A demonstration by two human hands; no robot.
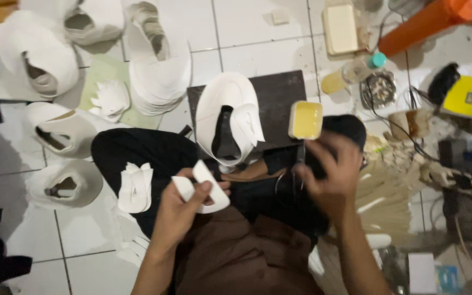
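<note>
Pinching white cut piece (203, 188) – left hand (184, 210) fingers, right hand (331, 172) grip unclear

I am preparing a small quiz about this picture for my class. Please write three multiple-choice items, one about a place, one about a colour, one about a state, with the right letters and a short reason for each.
1. Where does the small tub of yellow paste stand?
A. on the dark board
B. on the person's knee
C. inside a white shoe piece

2. What colour is the small piece held in the left hand?
A. black
B. white
C. yellow

3. How is the right hand?
A. flat on the floor
B. raised, holding a thin dark tool
C. resting in the tub

Answers:
1 A, the tub sits at the right edge of the dark board, beside a curved white shoe piece.
2 B, the piece is plainly white against the dark clothing.
3 B, the hand is lifted over the lap, and a thin dark tool shows at its fingers.
</note>
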